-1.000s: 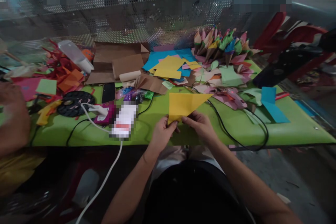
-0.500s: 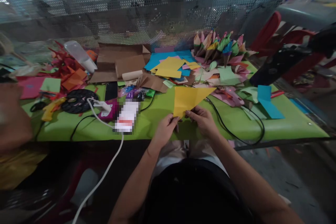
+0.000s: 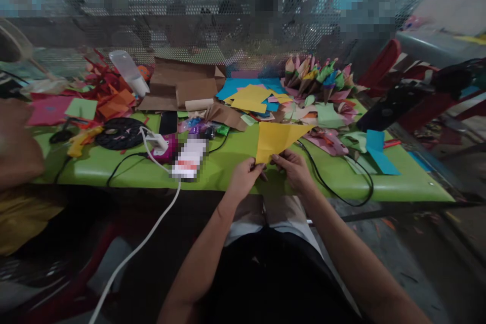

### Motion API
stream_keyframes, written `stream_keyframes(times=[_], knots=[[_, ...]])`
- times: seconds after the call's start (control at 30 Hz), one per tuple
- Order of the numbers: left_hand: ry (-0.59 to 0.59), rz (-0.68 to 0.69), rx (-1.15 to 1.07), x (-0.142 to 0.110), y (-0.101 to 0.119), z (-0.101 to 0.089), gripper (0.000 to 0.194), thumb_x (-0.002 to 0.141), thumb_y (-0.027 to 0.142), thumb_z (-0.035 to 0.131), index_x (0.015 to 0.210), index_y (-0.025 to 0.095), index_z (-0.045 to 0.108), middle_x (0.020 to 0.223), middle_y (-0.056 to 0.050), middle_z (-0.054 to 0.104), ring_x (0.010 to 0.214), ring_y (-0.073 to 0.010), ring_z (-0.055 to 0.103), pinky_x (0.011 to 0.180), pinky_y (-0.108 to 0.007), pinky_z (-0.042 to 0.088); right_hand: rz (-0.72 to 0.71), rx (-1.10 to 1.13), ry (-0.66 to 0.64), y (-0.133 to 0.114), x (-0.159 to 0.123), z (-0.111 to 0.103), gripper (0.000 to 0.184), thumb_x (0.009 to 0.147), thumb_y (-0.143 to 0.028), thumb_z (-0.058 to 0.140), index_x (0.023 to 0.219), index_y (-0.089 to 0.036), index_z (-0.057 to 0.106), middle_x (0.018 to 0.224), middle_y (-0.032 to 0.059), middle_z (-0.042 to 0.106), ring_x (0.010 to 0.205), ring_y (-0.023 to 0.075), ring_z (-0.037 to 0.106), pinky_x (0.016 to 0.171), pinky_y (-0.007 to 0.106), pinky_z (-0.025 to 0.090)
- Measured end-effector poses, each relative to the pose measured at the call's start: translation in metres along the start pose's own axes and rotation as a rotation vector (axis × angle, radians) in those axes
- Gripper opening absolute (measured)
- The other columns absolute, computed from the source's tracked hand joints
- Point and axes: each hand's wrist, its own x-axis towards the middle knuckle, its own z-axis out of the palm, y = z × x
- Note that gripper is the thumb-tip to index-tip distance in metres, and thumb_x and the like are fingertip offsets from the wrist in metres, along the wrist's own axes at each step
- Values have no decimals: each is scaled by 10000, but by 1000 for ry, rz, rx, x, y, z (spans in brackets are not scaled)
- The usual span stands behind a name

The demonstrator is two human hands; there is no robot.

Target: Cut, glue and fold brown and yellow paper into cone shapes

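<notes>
A folded piece of yellow paper (image 3: 274, 139), pointed toward the right, is held up over the near edge of the green table (image 3: 216, 174). My left hand (image 3: 245, 178) pinches its lower left corner between thumb and fingers. On the slanted lower edge, my right hand (image 3: 294, 168) grips the same paper, thumb on the near face. Both hands are close together, and some fingertips are hidden behind the paper. A black cable (image 3: 322, 182) loops on the table just right of my right hand. Left of my left hand lies a phone (image 3: 190, 158) with a white cord.
Small paper cones (image 3: 315, 76) stand at the back right, near yellow sheets (image 3: 248, 97) and brown cardboard (image 3: 193, 88). A pink glue gun (image 3: 326, 140) lies right, a yellow glue gun (image 3: 84, 140) left. A white cord (image 3: 140, 240) hangs off the edge. Another person's arm (image 3: 18, 142) is at far left.
The view has shifted slightly, so the table's contents sit a little differently in the picture. Both hands keep their hold on the yellow paper, with only slight finger movement.
</notes>
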Motion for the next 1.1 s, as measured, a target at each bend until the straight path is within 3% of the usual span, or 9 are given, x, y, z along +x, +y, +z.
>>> stream_keyframes(times=[0.27,0.53,0.63,0.8,1.1], knots=[[23,-33,-36,1,-2,1,228,837,420,648,774,201,645,654,2,676,517,-123,521,485,-218,371,-17,19,-7,3,1,1,383,626,-558,803,724,-220,651,656,-8,618,553,120,456,524,280,344],[8,-65,-200,9,7,-4,494,782,636,686,864,149,684,697,-25,681,539,-122,580,486,-225,438,-5,38,-42,-2,0,4,412,614,-569,819,705,-198,665,641,-11,633,578,123,491,557,268,352],[37,-92,-281,12,6,-3,525,714,626,752,917,145,691,736,-30,693,578,-134,616,493,-228,464,-7,39,-48,-2,0,4,409,620,-568,817,698,-196,668,643,-12,633,552,111,464,533,259,332],[51,-39,-214,11,5,-1,448,693,557,777,857,147,700,656,-7,659,551,-116,563,482,-215,442,-31,43,-27,-3,0,7,408,608,-576,815,683,-203,667,612,-19,615,530,116,457,502,258,327],[48,-45,-134,6,5,-3,298,726,430,743,854,164,702,587,2,672,489,-122,561,471,-216,404,-103,86,158,-1,5,8,356,648,-552,762,660,-228,616,611,-19,580,567,132,452,525,270,335]])
